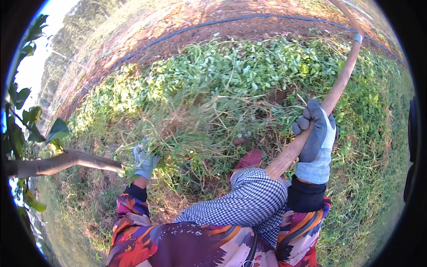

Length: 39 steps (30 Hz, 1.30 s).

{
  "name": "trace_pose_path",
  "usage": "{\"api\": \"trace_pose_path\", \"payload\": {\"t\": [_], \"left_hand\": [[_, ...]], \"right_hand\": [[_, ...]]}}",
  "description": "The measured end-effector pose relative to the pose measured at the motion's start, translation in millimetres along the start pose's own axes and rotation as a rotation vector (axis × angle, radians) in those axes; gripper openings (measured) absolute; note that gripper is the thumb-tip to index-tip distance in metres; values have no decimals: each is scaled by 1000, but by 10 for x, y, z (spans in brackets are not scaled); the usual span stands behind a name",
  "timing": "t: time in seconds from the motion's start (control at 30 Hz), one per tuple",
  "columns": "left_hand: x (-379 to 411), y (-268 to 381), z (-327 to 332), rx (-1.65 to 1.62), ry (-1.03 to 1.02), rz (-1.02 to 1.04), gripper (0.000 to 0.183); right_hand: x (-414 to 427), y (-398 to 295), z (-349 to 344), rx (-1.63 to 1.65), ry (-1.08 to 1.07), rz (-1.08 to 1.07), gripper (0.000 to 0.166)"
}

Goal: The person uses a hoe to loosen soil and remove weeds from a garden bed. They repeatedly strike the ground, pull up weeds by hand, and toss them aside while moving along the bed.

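My right hand (317, 133), in a grey-coated work glove, is wrapped around a long wooden tool handle (345, 73). The handle's near end lies against my raised knee in checked trousers (250, 197). Its far end runs out at the upper right, where a pale blue band (359, 38) circles it; no tool head can be made out. At lower left, my gloved left hand (145, 162) grips a loose clump of pulled grass and weeds (176, 123). The clump is blurred and covers most of the fingers.
Beyond the grass grows a band of leafy green plants (233, 66). A blue hose (213, 22) curves across bare soil (260, 28) behind it. From the left, a tree branch (80, 160) with leaves reaches close to my left hand. My red shoe (248, 159) stands among the weeds.
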State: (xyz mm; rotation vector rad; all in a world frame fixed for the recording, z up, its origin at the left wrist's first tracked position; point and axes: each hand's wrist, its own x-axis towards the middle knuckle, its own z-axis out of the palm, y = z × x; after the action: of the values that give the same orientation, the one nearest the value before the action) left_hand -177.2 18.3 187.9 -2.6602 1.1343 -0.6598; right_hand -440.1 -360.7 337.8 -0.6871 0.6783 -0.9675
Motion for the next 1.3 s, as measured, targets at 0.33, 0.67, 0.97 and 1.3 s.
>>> {"api": "trace_pose_path", "payload": {"t": [0.33,0.67,0.97,1.3], "left_hand": [[-1766,-275,-236,-62,-394,-355,33],[-3800,-1143,-1364,14,-435,-1044,30],[-4553,-2356,-2598,46,193,-1861,28],[-4238,-936,-457,-1024,-499,-2034,28]], "right_hand": [[293,658,-38,-149,-104,113,16],[1124,958,-367,-151,-147,139,15],[1171,994,-399,-168,-168,157,17],[671,705,-316,-162,-199,37,13]]}}
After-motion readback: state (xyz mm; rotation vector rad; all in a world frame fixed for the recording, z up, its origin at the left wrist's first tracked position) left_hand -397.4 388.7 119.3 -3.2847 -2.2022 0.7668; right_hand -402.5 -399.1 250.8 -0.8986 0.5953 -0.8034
